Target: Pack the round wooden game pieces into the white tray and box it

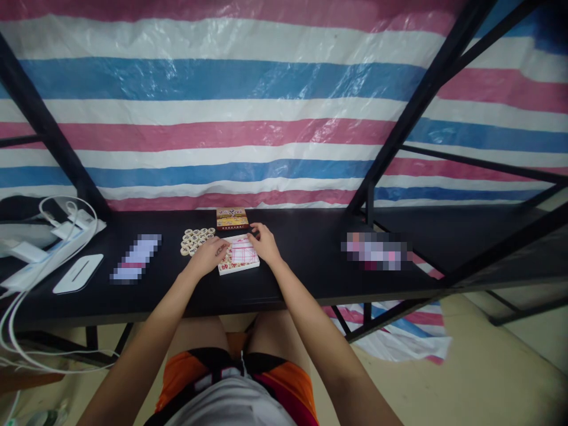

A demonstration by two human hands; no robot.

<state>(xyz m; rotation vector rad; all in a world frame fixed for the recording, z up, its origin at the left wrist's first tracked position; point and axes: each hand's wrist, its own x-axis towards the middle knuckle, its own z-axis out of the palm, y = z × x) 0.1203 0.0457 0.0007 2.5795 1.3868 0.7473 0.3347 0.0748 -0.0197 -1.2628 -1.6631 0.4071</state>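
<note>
A small white folded board with red grid lines lies on the black table in front of me. My left hand rests on its left edge, fingers curled down on it. My right hand touches the board's far right corner, fingers bent. A cluster of several round pale game pieces lies just left of the board. A small red and yellow box sits behind the board. What my fingers pinch, if anything, is too small to make out.
A white power strip with plugs and cables and a flat white device lie at the left. Two blurred items flank the board. Black frame bars rise in front of a striped tarp.
</note>
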